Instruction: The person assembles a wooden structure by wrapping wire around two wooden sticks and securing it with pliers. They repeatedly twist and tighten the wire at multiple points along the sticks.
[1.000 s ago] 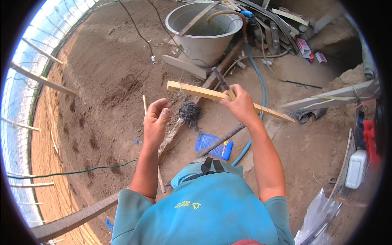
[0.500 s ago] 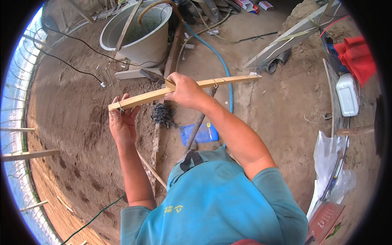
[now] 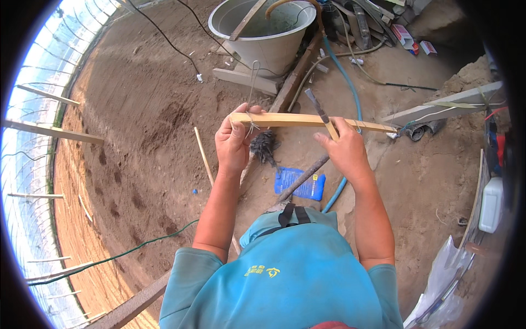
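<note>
My left hand (image 3: 233,143) pinches one end of a long, narrow wooden strip (image 3: 290,119), held roughly level in front of me. A thin metal wire (image 3: 253,82) is wound round the strip at those fingers, and its bent loop sticks up past the strip. My right hand (image 3: 349,149) is closed round the wooden handle of a tool with a dark, narrow metal head (image 3: 316,104). That tool crosses the strip toward its right part; its exact kind is unclear. Whether the right fingers also touch the strip cannot be told. A dark pole (image 3: 304,176) slants below the strip.
A large pale tub (image 3: 263,49) with a hose stands ahead on the soil. A blue hose (image 3: 350,88) runs along the ground. Near my feet lie a blue packet (image 3: 299,183) and a dark grey glove-like bundle (image 3: 264,147). A white jug (image 3: 491,205) is at the right.
My right hand has moved right along the strip with the tool, whose head now points away from me. The left hand still holds the wired end. The view has shifted leftward.
</note>
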A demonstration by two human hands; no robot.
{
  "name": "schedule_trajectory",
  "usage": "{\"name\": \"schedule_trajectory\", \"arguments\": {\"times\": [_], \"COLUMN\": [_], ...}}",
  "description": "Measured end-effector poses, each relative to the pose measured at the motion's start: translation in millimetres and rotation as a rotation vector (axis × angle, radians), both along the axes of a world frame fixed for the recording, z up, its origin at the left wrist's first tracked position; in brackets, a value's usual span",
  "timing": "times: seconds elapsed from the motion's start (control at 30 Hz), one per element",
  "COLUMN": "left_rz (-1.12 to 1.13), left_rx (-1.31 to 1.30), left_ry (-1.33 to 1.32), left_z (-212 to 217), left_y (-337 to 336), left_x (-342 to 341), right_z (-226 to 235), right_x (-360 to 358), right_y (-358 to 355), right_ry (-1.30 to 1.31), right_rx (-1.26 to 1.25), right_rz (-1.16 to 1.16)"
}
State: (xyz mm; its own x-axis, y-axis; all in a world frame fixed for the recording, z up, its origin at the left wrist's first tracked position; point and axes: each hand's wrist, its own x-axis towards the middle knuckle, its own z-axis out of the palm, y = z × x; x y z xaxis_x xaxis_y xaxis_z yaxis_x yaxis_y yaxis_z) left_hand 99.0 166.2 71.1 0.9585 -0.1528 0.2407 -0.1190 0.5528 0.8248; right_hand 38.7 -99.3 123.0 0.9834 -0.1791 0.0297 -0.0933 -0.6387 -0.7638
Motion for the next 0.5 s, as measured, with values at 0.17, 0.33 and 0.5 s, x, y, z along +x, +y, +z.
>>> {"name": "schedule_trajectory", "arguments": {"times": [0.17, 0.33, 0.5], "left_rz": [-0.021, 0.000, -0.045], "left_rx": [0.057, 0.023, 0.024], "left_ry": [-0.033, -0.023, -0.048], "left_z": [-2.8, -5.7, -5.7], "left_y": [-10.1, -16.5, -21.5], "left_x": [-7.9, -5.8, -9.3], "right_z": [-3.2, 21.9, 36.4], "right_x": [-44.8, -60.1, -50.0], "right_y": [7.0, 7.1, -11.7], "right_ry": [0.045, 0.036, 0.163], "right_rx": [0.248, 0.198, 0.285], "right_rz": [0.043, 0.179, 0.321]}}
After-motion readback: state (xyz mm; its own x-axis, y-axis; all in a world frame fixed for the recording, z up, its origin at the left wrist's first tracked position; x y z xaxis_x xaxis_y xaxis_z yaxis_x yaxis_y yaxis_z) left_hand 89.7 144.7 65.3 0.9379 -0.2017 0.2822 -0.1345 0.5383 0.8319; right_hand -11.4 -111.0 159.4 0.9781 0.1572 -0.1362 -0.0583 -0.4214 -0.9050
